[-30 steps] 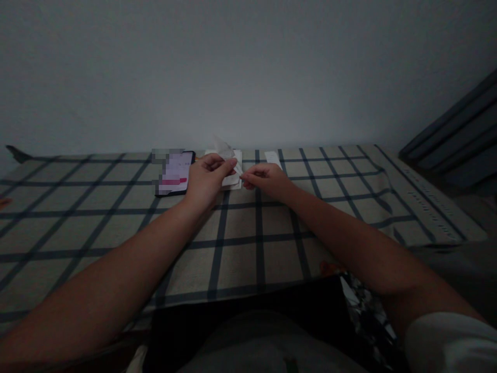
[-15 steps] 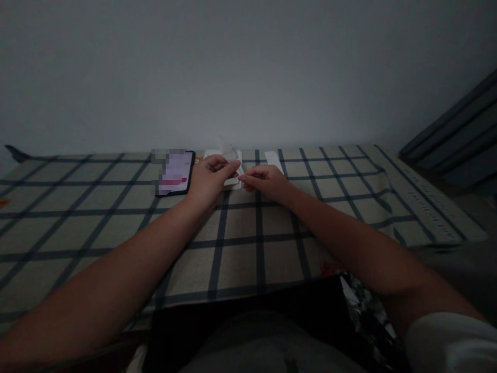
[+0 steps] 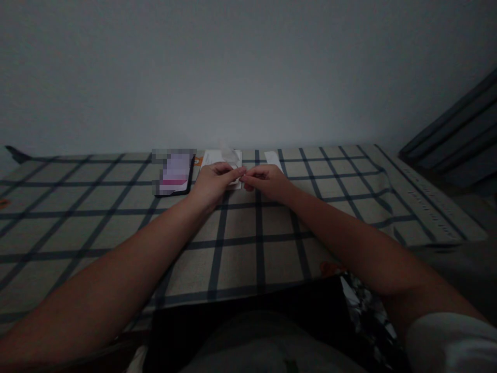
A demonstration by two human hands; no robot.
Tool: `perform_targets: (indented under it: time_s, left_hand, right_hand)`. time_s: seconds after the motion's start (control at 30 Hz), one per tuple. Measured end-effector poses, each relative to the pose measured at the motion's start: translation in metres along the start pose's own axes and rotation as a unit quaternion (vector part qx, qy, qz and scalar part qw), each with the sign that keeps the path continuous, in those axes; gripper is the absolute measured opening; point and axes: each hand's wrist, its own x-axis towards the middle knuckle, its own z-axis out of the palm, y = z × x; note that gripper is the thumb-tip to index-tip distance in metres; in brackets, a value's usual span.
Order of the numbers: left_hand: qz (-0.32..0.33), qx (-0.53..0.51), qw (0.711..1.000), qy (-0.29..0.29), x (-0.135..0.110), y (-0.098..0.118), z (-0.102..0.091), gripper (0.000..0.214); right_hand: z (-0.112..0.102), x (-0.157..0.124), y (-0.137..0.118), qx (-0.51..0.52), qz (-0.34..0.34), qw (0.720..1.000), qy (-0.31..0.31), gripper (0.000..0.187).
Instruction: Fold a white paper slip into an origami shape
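Observation:
My left hand [image 3: 215,182] is closed in a pinch above a white, card-like stack [image 3: 212,157] on the cloth. A thin translucent film [image 3: 230,154] stands up behind its fingers and appears to be held in them. Right beside it, the fingertips of my right hand [image 3: 264,178] are pinched together and meet the left thumb and finger. Whatever lies between the right fingertips is too small and dark to make out. Left of the stack lies a phone [image 3: 176,171] with a lit, partly blurred screen.
A checked cloth [image 3: 240,254] covers the table, which meets a plain wall [image 3: 248,72] at the back. A white paper strip [image 3: 273,157] lies behind my right hand. Something small and orange [image 3: 198,161] shows beside the phone. Dark folded fabric [image 3: 458,134] hangs at the right.
My left hand has shifted slightly right and nearer, so its fingertips now meet those of my right hand. The film has dipped lower with it. My right hand has barely moved.

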Motion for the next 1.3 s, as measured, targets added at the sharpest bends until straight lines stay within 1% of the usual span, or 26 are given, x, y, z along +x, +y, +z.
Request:
perform_targets:
  time_s: [0.07, 0.23, 0.4, 0.57, 0.7, 0.77, 0.87, 1.07, 1.2, 1.23, 1.3]
  left_hand:
    - [0.01, 0.009, 1.0, 0.011, -0.001, 0.001, 0.0, 0.032]
    - [0.007, 0.005, 1.0, 0.03, -0.001, 0.002, 0.002, 0.035]
    - [0.026, -0.018, 0.997, 0.071, 0.001, 0.003, 0.001, 0.033]
    - [0.025, -0.041, 0.997, 0.059, 0.002, -0.001, 0.0, 0.03]
    - [0.027, -0.044, 0.996, 0.071, 0.003, -0.005, 0.001, 0.028]
    - [0.035, -0.047, 0.995, 0.079, 0.003, -0.004, 0.001, 0.027]
    - [0.042, -0.079, 0.992, 0.089, 0.004, 0.002, 0.001, 0.025]
    - [0.029, -0.072, 0.995, 0.06, 0.007, 0.007, -0.006, 0.036]
    - [0.011, -0.049, 0.998, 0.033, 0.004, 0.007, -0.006, 0.038]
    - [0.004, -0.045, 0.999, 0.022, 0.003, 0.007, -0.005, 0.038]
    - [-0.006, -0.039, 0.999, -0.003, 0.0, 0.008, -0.003, 0.038]
  right_hand:
    - [0.001, 0.0, 0.0, 0.002, -0.004, 1.0, -0.005, 0.03]
    - [0.001, 0.002, 0.0, -0.008, -0.015, 1.0, -0.007, 0.032]
    - [0.0, 0.002, -0.002, -0.016, -0.008, 1.0, -0.011, 0.03]
    - [0.002, 0.001, -0.005, -0.01, -0.01, 1.0, -0.013, 0.028]
    - [0.002, 0.001, -0.006, -0.008, -0.014, 1.0, -0.014, 0.029]
    - [0.002, 0.001, -0.005, -0.009, -0.016, 1.0, -0.015, 0.03]
    - [0.001, 0.001, -0.001, -0.006, -0.019, 0.999, -0.031, 0.032]
    - [0.0, 0.001, 0.01, 0.001, -0.031, 0.998, -0.046, 0.035]
    - [-0.001, 0.0, 0.008, 0.008, -0.035, 0.996, -0.085, 0.036]
    - [-0.001, 0.0, 0.007, 0.002, -0.041, 0.996, -0.085, 0.037]
    - [-0.001, 0.0, 0.004, -0.009, -0.054, 0.997, -0.06, 0.038]
